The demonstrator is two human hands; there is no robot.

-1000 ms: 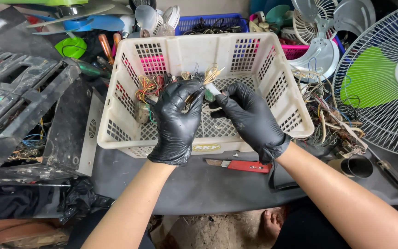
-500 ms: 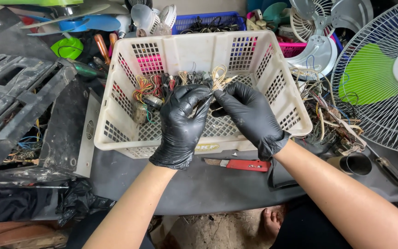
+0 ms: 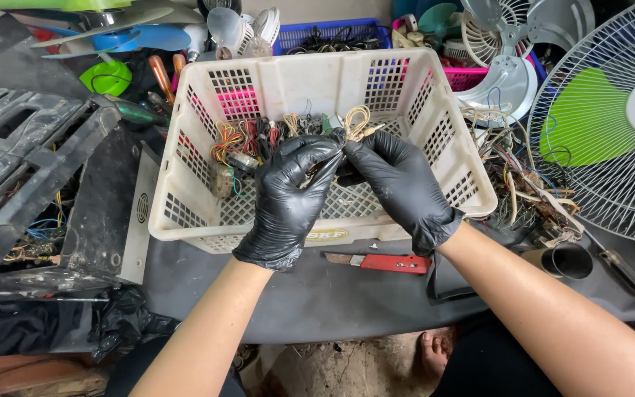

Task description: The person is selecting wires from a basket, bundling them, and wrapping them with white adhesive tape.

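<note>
Both my hands wear black gloves and meet over a white perforated plastic basket [image 3: 288, 77]. My left hand [image 3: 292, 198] pinches a small dark part between thumb and fingers. My right hand [image 3: 398, 184] grips the same small part from the right; a loop of yellowish wire [image 3: 356, 120] sticks up just above the fingertips. At the back of the basket lies a tangle of coloured wires and small components [image 3: 248, 140]. What the pinched part is cannot be made out.
A red-handled utility knife [image 3: 384, 262] lies on the dark table in front of the basket. A fan guard with green blades [image 3: 611, 125] stands at right beside a wire heap [image 3: 516, 176]. A black metal casing [image 3: 31, 184] sits left. A blue crate [image 3: 332, 33] is behind.
My hands have shifted slightly back in the basket and drawn closer together on the small part. The view has moved a little; the basket stays put.
</note>
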